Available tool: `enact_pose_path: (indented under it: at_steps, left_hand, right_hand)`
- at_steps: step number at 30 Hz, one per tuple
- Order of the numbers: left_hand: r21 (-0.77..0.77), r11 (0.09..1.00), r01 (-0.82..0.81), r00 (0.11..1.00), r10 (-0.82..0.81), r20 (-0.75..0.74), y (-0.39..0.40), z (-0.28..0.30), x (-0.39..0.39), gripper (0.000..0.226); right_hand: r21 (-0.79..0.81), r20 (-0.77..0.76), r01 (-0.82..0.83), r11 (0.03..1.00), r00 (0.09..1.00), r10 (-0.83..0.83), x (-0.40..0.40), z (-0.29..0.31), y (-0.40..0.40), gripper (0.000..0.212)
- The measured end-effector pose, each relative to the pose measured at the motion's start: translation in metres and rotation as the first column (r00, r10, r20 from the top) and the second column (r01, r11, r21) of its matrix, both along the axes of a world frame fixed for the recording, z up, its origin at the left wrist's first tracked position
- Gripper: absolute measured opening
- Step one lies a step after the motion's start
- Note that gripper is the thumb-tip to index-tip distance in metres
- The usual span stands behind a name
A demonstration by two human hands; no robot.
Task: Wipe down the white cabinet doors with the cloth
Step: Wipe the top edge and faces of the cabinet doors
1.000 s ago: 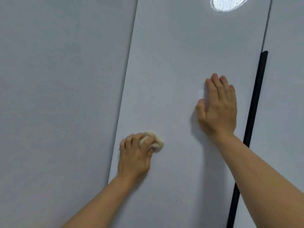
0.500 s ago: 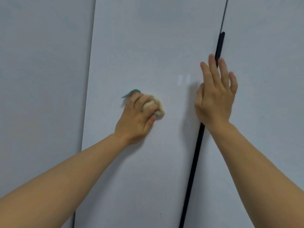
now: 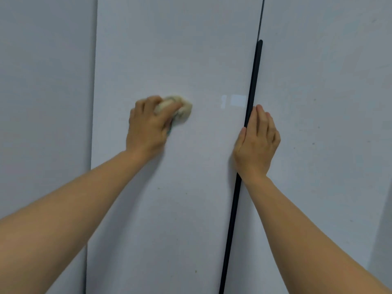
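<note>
A: Glossy white cabinet front fills the head view, three panels across. The middle door [image 3: 169,60] carries a long black handle [image 3: 253,81] down its right edge, and that handle is our marker.

B: Where's the cloth [image 3: 180,109]?

A: Left of the handle, about level with its upper part, pressed against the middle door. It's a pale, bunched wad with a bit of teal peeking out under the palm. The left hand [image 3: 148,128] has its fingers curled over it, gripping it tight against the panel.

B: And the other hand?

A: The right hand [image 3: 257,143] sits right at the handle, fingers straight and together, pointing up. It lies flat against the door edge, thumb on the handle's left side. It holds nothing, and looks to me like it's bracing the door.

B: How far along are we?

A: Mid-job, I'd say. The wiping is in the middle band of this door. Below the cloth, well down the handle's length, small dark specks dot the panel, so that stretch looks undone. The door [image 3: 328,124] right of the handle shows faint specks too. The panel [image 3: 42,102] far left of the handle I can't judge; no marks read either way.

B: So plenty left.

A: That's my read: lower middle door, then the neighbours.
</note>
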State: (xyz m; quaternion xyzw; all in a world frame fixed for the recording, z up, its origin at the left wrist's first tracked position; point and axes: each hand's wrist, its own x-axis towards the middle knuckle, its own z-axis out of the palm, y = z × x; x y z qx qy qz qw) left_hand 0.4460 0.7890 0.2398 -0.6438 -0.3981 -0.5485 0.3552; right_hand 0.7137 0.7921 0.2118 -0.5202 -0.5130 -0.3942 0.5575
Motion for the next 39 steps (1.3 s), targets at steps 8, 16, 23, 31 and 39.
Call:
enact_pose_path:
  at_steps: [8,16,23,31,39]
  left_hand:
    - [0.0,0.99,0.14,0.935,-0.132,-0.328,0.005,-0.091,0.086,0.035]
    - [0.103,0.992,0.069,0.803,0.006,-0.596,0.008,-0.144,0.015,0.037]
    - [0.033,0.999,-0.006,0.996,0.003,0.087,0.005,-0.03,0.001,0.019]
    - [-0.046,0.993,0.111,0.849,-0.119,-0.515,0.012,-0.195,0.013,0.041]
    - [-0.057,0.998,0.011,0.995,-0.005,0.097,-0.001,-0.151,-0.048,0.034]
  right_hand:
    - [0.031,0.026,-0.006,1.0,1.0,0.005,0.002,-0.001,0.005,0.054]
    - [0.105,0.074,-0.037,0.994,0.997,0.029,0.003,-0.004,0.001,0.052]
    - [0.223,0.246,-0.191,0.956,0.96,0.134,0.002,-0.006,0.008,0.046]
    - [0.202,0.457,-0.157,0.967,0.888,0.049,0.006,-0.001,0.01,0.027]
    - [0.206,0.592,-0.179,0.962,0.806,0.023,0.005,-0.008,0.015,0.028]
